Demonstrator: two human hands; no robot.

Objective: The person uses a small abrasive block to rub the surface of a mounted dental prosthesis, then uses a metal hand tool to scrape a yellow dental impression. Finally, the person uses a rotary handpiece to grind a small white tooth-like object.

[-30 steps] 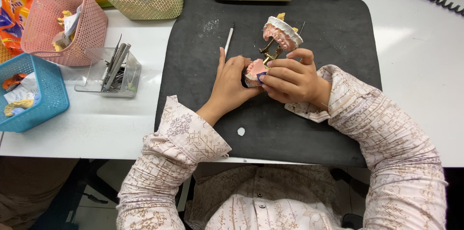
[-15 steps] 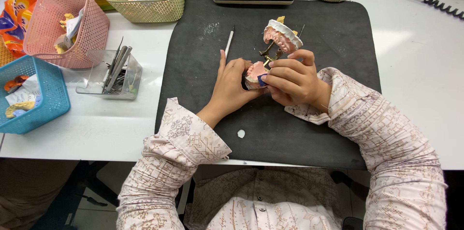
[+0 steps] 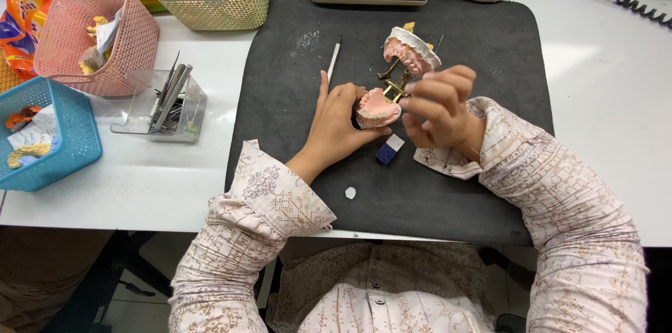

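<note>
While the left hand point(image 3: 336, 126) rests on the black mat point(image 3: 483, 186) at frame centre, its fingers cup the lower half of the hinged denture model point(image 3: 395, 84). Right hand point(image 3: 441, 109) hovers just right of the model, fingers loosely curled, gripping nothing visible. Small blue block point(image 3: 389, 150) lies just below the model.

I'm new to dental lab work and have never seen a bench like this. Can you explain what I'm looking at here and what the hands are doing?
The camera sits on the worker's head, looking down at a white table with a black mat. The left hand steadies the lower half of a hinged denture model, pink gums on a brass frame. The right hand hovers beside it, apparently empty. A small blue block and a white stick tool lie on the mat. Baskets and a tray of metal tools stand left.
</note>
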